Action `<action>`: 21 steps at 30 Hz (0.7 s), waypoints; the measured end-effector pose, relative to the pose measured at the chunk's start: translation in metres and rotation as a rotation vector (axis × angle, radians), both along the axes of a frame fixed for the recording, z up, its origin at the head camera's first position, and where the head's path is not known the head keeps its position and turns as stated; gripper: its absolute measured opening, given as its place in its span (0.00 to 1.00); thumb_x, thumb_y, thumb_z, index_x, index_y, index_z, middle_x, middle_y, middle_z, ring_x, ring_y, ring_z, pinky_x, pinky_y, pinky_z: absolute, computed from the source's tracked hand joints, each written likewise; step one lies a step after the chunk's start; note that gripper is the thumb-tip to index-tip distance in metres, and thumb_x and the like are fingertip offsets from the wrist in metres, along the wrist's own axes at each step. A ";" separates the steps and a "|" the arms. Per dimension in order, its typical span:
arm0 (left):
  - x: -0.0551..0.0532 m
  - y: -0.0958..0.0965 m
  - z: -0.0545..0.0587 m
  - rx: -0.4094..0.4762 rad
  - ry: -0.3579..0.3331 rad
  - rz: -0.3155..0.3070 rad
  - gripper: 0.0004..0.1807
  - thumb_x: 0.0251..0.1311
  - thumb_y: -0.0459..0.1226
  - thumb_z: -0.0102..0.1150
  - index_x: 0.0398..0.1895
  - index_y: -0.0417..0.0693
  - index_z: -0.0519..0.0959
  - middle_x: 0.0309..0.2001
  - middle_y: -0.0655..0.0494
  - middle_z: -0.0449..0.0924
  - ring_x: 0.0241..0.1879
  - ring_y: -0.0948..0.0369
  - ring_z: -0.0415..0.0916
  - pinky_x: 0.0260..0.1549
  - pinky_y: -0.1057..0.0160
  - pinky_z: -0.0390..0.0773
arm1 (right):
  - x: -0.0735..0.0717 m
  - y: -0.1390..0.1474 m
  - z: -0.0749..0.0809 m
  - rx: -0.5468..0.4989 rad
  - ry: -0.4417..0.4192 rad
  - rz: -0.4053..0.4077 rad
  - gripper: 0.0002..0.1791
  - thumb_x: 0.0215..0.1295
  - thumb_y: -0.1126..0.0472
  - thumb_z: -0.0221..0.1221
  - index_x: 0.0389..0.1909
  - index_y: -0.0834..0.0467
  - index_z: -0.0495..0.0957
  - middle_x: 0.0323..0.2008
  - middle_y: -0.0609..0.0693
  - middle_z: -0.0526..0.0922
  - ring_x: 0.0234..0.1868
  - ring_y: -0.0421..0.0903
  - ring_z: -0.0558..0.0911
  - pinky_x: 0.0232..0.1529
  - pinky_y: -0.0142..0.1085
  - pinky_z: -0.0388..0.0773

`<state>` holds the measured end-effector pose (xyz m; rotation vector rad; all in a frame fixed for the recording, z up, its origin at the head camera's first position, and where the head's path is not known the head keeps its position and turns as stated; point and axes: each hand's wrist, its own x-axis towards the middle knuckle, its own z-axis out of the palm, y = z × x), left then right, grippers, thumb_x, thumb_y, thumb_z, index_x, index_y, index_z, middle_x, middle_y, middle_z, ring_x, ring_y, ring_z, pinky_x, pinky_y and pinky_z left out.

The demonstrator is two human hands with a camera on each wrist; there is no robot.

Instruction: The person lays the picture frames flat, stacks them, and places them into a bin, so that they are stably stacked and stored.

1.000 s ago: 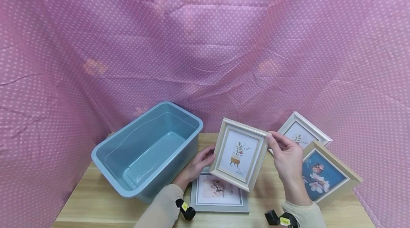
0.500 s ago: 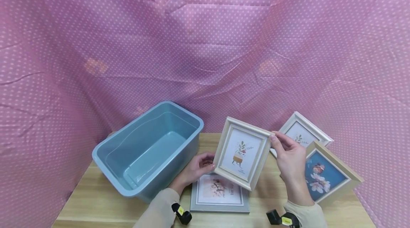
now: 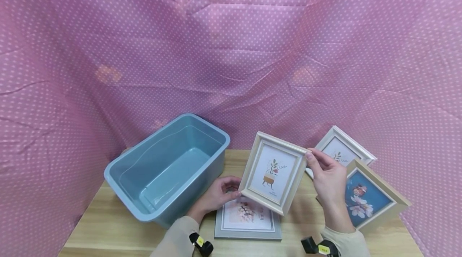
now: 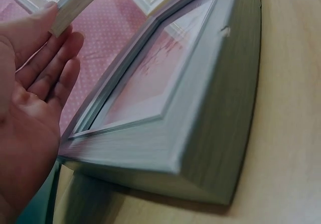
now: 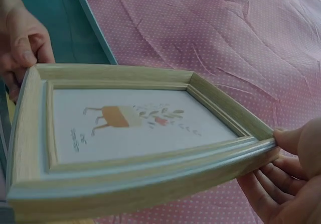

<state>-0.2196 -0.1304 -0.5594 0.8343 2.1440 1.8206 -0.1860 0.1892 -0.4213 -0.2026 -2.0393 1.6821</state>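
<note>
Between both hands, a pale wood picture frame (image 3: 273, 173) with a plant-pot print is held up at a tilt above the table. My right hand (image 3: 329, 177) pinches its upper right corner, thumb on the front and fingers behind, as the right wrist view shows. At the lower left corner, my left hand (image 3: 220, 193) holds the frame between thumb and fingers. Beneath it lies a grey picture frame (image 3: 248, 225) with a pink blossom print, partly covered by the held frame. In the left wrist view that grey frame (image 4: 175, 118) sits close beside my left hand (image 4: 37, 78).
A blue plastic bin (image 3: 213, 170) stands on the wooden table (image 3: 119, 233) to the left. At the right, a tan frame (image 3: 390, 185) with a blue flower picture overlaps a white frame (image 3: 355, 144). Pink dotted cloth (image 3: 231, 56) hangs behind.
The held picture frame has shifted slightly right along with my right hand. My left hand has slid down toward the frame's lower left corner.
</note>
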 end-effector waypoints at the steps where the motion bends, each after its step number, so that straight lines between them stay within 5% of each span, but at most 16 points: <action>1: 0.001 0.000 0.000 -0.001 -0.011 0.010 0.22 0.72 0.33 0.66 0.65 0.30 0.78 0.59 0.31 0.84 0.55 0.64 0.84 0.61 0.67 0.83 | 0.000 0.000 0.000 -0.002 0.002 0.002 0.17 0.75 0.61 0.67 0.55 0.69 0.87 0.32 0.20 0.86 0.35 0.25 0.88 0.42 0.20 0.86; 6: 0.007 -0.001 0.000 0.004 -0.065 0.078 0.24 0.72 0.34 0.67 0.66 0.29 0.77 0.61 0.30 0.83 0.57 0.67 0.84 0.61 0.71 0.82 | 0.002 0.003 -0.003 -0.002 -0.008 0.028 0.17 0.75 0.59 0.68 0.56 0.67 0.87 0.34 0.22 0.88 0.36 0.26 0.89 0.44 0.19 0.85; 13: 0.013 -0.003 -0.006 0.137 -0.091 0.151 0.25 0.70 0.29 0.68 0.64 0.21 0.74 0.58 0.21 0.79 0.52 0.72 0.83 0.58 0.71 0.84 | 0.008 0.011 -0.008 -0.036 -0.059 0.135 0.20 0.79 0.58 0.63 0.61 0.69 0.83 0.41 0.25 0.90 0.40 0.29 0.91 0.50 0.21 0.85; 21: 0.019 -0.004 -0.005 0.176 -0.133 0.233 0.23 0.68 0.26 0.68 0.61 0.20 0.74 0.57 0.22 0.80 0.51 0.70 0.84 0.57 0.71 0.85 | 0.012 0.018 -0.019 -0.172 0.029 0.300 0.20 0.81 0.67 0.58 0.63 0.79 0.76 0.46 0.36 0.92 0.42 0.35 0.92 0.52 0.29 0.88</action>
